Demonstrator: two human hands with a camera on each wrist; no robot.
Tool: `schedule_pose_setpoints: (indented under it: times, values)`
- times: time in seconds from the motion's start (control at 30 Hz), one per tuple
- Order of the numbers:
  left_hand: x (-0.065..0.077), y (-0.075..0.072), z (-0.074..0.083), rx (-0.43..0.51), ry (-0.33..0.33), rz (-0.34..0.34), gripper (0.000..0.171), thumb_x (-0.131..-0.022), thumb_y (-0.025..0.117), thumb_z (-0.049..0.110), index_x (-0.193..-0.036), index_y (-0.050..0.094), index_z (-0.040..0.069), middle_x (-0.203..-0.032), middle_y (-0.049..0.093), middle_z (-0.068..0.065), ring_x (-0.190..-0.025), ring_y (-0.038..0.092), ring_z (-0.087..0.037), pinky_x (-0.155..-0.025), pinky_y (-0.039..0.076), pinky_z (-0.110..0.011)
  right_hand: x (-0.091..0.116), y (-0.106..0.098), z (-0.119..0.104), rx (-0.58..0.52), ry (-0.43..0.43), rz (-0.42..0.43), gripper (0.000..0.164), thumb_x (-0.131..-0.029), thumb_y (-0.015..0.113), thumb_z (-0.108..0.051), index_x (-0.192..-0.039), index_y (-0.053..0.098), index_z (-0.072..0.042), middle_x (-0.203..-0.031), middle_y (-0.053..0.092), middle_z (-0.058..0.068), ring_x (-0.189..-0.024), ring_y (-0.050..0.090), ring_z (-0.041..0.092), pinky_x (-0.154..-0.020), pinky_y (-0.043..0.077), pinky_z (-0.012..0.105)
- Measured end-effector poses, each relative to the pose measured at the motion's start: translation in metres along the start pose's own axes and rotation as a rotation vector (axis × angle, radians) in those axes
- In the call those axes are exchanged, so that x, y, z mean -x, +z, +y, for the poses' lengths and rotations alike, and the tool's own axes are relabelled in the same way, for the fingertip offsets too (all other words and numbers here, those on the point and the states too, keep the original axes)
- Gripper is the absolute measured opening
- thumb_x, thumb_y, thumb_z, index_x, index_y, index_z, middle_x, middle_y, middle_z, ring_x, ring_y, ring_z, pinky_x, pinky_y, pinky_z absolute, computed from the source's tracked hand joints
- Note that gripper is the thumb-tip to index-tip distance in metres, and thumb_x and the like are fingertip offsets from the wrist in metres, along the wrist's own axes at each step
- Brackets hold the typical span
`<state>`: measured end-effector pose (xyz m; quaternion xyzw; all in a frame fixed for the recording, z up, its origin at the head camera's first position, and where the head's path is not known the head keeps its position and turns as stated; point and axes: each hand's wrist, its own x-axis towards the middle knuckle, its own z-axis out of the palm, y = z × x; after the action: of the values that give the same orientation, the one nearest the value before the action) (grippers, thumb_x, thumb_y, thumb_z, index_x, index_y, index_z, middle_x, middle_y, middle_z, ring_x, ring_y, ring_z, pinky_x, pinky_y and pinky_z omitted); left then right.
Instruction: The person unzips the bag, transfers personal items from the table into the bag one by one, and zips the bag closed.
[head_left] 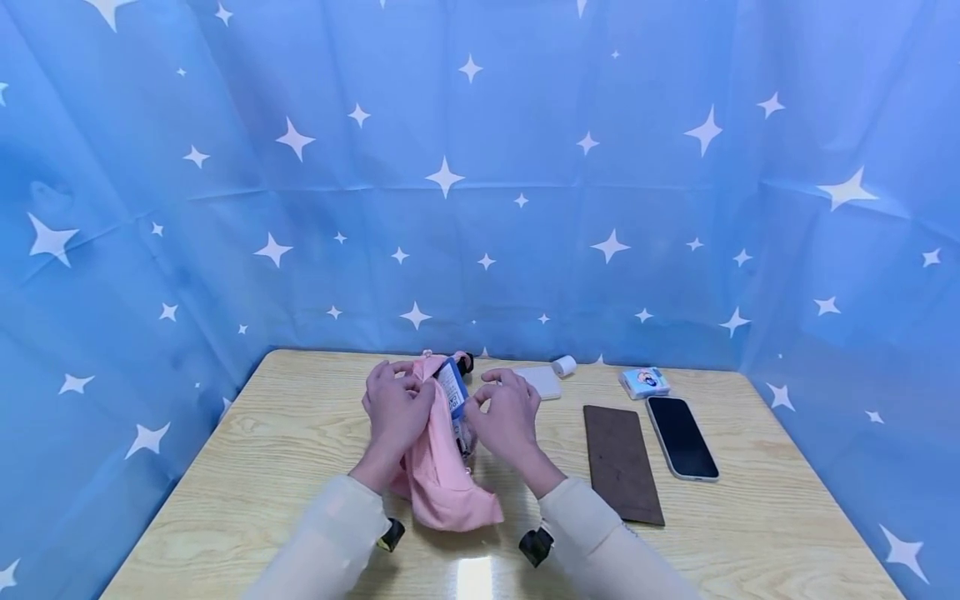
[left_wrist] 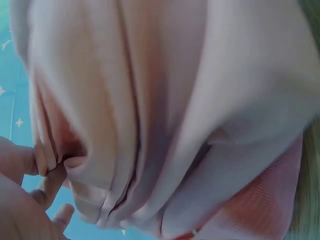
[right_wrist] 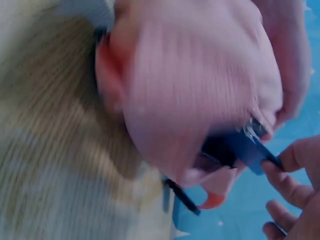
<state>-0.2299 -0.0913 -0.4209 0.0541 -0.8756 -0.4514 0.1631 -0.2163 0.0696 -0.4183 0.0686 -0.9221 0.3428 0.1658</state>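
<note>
A soft pink cloth bag (head_left: 450,492) is held up over the table in the head view, its opening turned to the right. My left hand (head_left: 397,408) pinches the fabric at the edge of the opening, and in the left wrist view the folds gather between thumb and fingers (left_wrist: 47,192). A blue and white card holder (head_left: 453,388) with printed letters sticks partly out of the bag. In the right wrist view my right hand (right_wrist: 300,185) pinches its blue corner (right_wrist: 257,157) between thumb and forefinger. The rest of the card holder is hidden in the bag.
Behind my right hand lie a white flat box (head_left: 543,383) and a small white cylinder (head_left: 564,366). To the right are a dark brown flat case (head_left: 624,467), a smartphone (head_left: 682,437) and a blue-white packet (head_left: 645,382). A blue starry curtain (head_left: 525,275) borders the table.
</note>
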Motion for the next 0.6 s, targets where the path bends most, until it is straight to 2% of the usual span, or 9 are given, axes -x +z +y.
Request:
schedule_pose_setpoints:
  times: [0.17, 0.37, 0.47, 0.6]
  values:
    - [0.003, 0.011, 0.013, 0.058, 0.007, 0.022, 0.030, -0.087, 0.063, 0.026, -0.064, 0.065, 0.008, -0.135, 0.055, -0.007, -0.146, 0.019, -0.032, -0.114, 0.013, -0.056, 0.000, 0.000, 0.006, 0.017, 0.026, 0.008, 0.018, -0.081, 0.064, -0.018, -0.064, 0.071, -0.018, -0.121, 0.064, 0.003, -0.121, 0.050, 0.030, -0.106, 0.024, 0.060]
    - [0.005, 0.026, 0.028, 0.081, 0.023, 0.053, 0.031, -0.090, 0.062, 0.028, -0.067, 0.069, 0.009, -0.140, 0.051, -0.009, -0.148, 0.015, -0.032, -0.114, 0.010, -0.059, 0.000, -0.007, 0.016, 0.038, 0.005, -0.008, 0.021, -0.085, 0.066, -0.021, -0.066, 0.072, -0.017, -0.124, 0.063, 0.006, -0.123, 0.048, 0.033, -0.107, 0.022, 0.060]
    - [0.005, 0.030, 0.030, 0.084, 0.032, 0.038, 0.031, -0.091, 0.062, 0.031, -0.068, 0.069, 0.010, -0.140, 0.051, -0.008, -0.148, 0.015, -0.032, -0.114, 0.011, -0.059, 0.000, -0.007, 0.021, 0.055, -0.011, -0.023, 0.021, -0.085, 0.067, -0.021, -0.065, 0.073, -0.017, -0.125, 0.062, 0.008, -0.124, 0.047, 0.033, -0.107, 0.021, 0.059]
    - [0.002, 0.033, 0.025, 0.057, 0.031, 0.023, 0.031, -0.090, 0.062, 0.031, -0.066, 0.067, 0.011, -0.138, 0.053, -0.008, -0.147, 0.018, -0.033, -0.113, 0.013, -0.059, 0.003, -0.002, 0.026, 0.085, -0.044, -0.031, 0.018, -0.083, 0.069, -0.017, -0.066, 0.074, -0.016, -0.125, 0.062, 0.010, -0.124, 0.047, 0.034, -0.106, 0.020, 0.060]
